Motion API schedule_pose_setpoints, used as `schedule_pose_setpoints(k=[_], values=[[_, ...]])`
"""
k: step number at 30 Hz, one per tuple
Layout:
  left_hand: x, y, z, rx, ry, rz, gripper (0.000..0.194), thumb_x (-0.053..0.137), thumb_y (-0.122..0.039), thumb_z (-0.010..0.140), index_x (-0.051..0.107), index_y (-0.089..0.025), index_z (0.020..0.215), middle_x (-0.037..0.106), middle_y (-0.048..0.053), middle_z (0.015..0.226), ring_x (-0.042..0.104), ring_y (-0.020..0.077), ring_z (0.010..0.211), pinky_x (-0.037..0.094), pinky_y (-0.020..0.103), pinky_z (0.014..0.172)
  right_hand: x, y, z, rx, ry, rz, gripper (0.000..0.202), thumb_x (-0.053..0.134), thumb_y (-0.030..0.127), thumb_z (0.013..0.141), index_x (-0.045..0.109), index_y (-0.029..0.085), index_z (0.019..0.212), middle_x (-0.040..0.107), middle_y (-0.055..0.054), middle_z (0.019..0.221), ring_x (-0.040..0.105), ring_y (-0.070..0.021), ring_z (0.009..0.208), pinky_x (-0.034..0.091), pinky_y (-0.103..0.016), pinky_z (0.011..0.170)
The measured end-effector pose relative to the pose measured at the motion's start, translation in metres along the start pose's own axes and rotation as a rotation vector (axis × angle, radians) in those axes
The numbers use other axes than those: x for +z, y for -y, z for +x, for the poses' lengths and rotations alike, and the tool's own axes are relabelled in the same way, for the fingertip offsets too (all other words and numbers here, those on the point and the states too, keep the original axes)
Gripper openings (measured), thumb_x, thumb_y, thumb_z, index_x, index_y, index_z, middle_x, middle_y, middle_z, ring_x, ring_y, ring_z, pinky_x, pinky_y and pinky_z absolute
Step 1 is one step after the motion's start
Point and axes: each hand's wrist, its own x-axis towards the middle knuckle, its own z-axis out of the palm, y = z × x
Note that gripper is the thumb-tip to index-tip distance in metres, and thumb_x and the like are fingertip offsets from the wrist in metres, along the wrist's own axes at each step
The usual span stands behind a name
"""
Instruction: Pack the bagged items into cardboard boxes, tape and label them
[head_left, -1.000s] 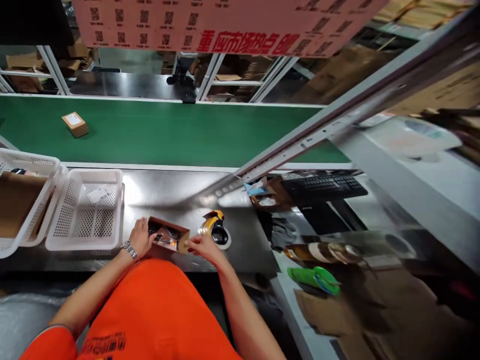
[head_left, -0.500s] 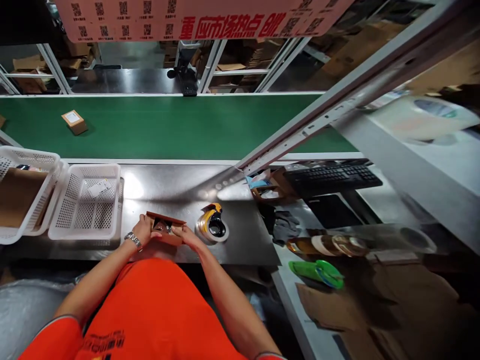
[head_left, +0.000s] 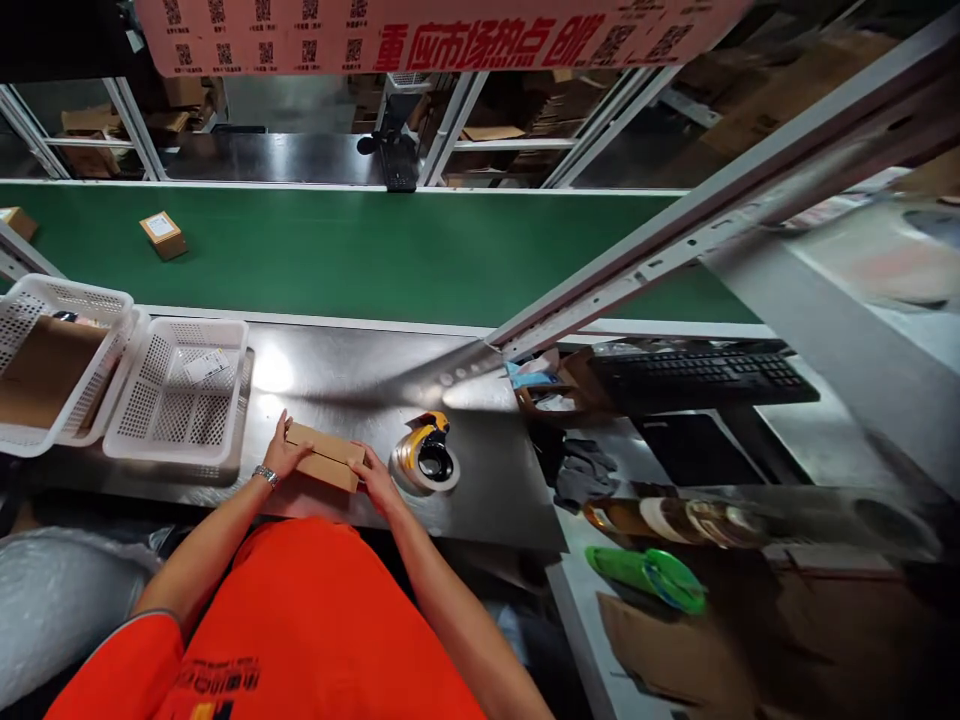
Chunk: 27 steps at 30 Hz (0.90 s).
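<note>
A small brown cardboard box (head_left: 324,458), its top flaps folded down, is held between both hands over the metal table (head_left: 330,360). My left hand (head_left: 283,455), with a metal watch on its wrist, grips the box's left end. At the right end, my right hand (head_left: 373,474) has its fingers closed on the cardboard. The box's contents are hidden. A yellow and black tape dispenser (head_left: 426,452) with a roll of tape lies just right of my right hand.
White plastic baskets (head_left: 176,390) stand at the left. Beyond the table runs a green belt (head_left: 337,250) carrying a labelled box (head_left: 163,236). On the right are a slanted metal post (head_left: 637,270), a keyboard (head_left: 705,377), gloves (head_left: 586,470) and a green object (head_left: 646,577).
The box was open with dark contents showing; its flaps are now down over them. Both hands still hold its ends. The camera view has shifted slightly.
</note>
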Motion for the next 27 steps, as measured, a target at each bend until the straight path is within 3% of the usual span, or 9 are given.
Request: schedule_pose_setpoints(k=[4, 7, 11, 13, 16, 19, 22, 24, 27], values=[[0.001, -0.001, 0.000, -0.029, -0.025, 0.016, 0.060, 0.076, -0.041, 0.100, 0.062, -0.017, 0.153, 0.081, 0.012, 0.133, 0.079, 0.0257, 0.119, 0.063, 0.039, 0.109, -0.005, -0.004, 0.004, -0.006, 0.031, -0.010, 0.074, 0.079, 0.066, 0.075, 0.064, 0.034, 0.140, 0.076, -0.009, 0.143, 0.076, -0.0346, 0.124, 0.067, -0.043, 0.087], [0.003, -0.002, 0.000, -0.019, -0.043, 0.035, 0.045, 0.068, -0.038, 0.105, 0.066, -0.016, 0.144, 0.083, 0.011, 0.120, 0.080, 0.0249, 0.109, 0.064, 0.037, 0.104, 0.001, -0.012, 0.003, -0.059, 0.017, -0.133, 0.090, 0.080, 0.070, 0.080, 0.055, 0.031, 0.156, 0.070, -0.015, 0.153, 0.072, -0.0374, 0.134, 0.066, -0.052, 0.103], [0.006, -0.004, 0.000, -0.017, -0.106, 0.061, 0.034, 0.062, -0.040, 0.109, 0.070, -0.018, 0.134, 0.082, 0.012, 0.119, 0.079, 0.0250, 0.109, 0.061, 0.036, 0.104, 0.012, -0.029, -0.001, -0.362, -0.151, -0.524, 0.128, 0.096, 0.067, 0.070, 0.038, 0.021, 0.174, 0.041, -0.026, 0.178, 0.040, -0.0470, 0.168, 0.042, -0.066, 0.134], [0.008, -0.004, 0.000, -0.016, -0.113, 0.071, 0.033, 0.057, -0.043, 0.111, 0.071, -0.020, 0.130, 0.083, 0.010, 0.117, 0.078, 0.0246, 0.108, 0.061, 0.035, 0.103, 0.011, -0.034, 0.000, -0.537, -0.122, -0.703, 0.121, 0.098, 0.065, 0.072, 0.045, 0.022, 0.173, 0.032, -0.025, 0.182, 0.033, -0.0483, 0.171, 0.037, -0.066, 0.137], [0.009, -0.004, 0.001, -0.012, -0.113, 0.093, 0.031, 0.053, -0.042, 0.112, 0.071, -0.022, 0.129, 0.082, 0.009, 0.115, 0.076, 0.0254, 0.109, 0.060, 0.036, 0.103, 0.007, -0.038, 0.007, -0.692, -0.049, -0.858, 0.088, 0.092, 0.063, 0.085, 0.066, 0.026, 0.160, 0.047, -0.021, 0.169, 0.049, -0.0460, 0.157, 0.043, -0.066, 0.133], [0.011, -0.004, 0.004, -0.007, -0.121, 0.120, 0.029, 0.054, -0.040, 0.111, 0.073, -0.023, 0.126, 0.083, 0.010, 0.115, 0.076, 0.0274, 0.108, 0.059, 0.038, 0.102, 0.005, -0.040, 0.013, -0.774, -0.092, -0.930, 0.079, 0.090, 0.064, 0.088, 0.072, 0.027, 0.155, 0.053, -0.020, 0.158, 0.055, -0.0438, 0.146, 0.049, -0.067, 0.127], [0.012, -0.002, 0.008, 0.010, -0.118, 0.134, 0.028, 0.055, -0.040, 0.110, 0.073, -0.024, 0.124, 0.083, 0.010, 0.112, 0.075, 0.0267, 0.102, 0.057, 0.037, 0.099, -0.004, -0.045, 0.011, -0.817, -0.092, -0.940, 0.079, 0.081, 0.066, 0.095, 0.065, 0.027, 0.162, 0.052, -0.019, 0.161, 0.056, -0.0409, 0.145, 0.052, -0.063, 0.125], [0.012, 0.000, 0.011, 0.031, -0.107, 0.133, 0.028, 0.056, -0.040, 0.110, 0.073, -0.024, 0.125, 0.083, 0.009, 0.109, 0.075, 0.0263, 0.099, 0.056, 0.036, 0.097, -0.021, -0.048, 0.007, -0.776, -0.141, -0.920, 0.078, 0.066, 0.065, 0.104, 0.054, 0.027, 0.170, 0.051, -0.020, 0.165, 0.055, -0.0398, 0.149, 0.052, -0.062, 0.125], [0.012, 0.000, 0.017, 0.067, -0.077, 0.121, 0.028, 0.057, -0.039, 0.109, 0.074, -0.021, 0.122, 0.082, 0.010, 0.105, 0.074, 0.0263, 0.096, 0.054, 0.035, 0.094, -0.059, -0.049, -0.001, -0.577, -0.486, -0.901, 0.084, 0.047, 0.064, 0.110, 0.034, 0.017, 0.179, 0.051, -0.028, 0.165, 0.052, -0.0446, 0.153, 0.047, -0.068, 0.126]])
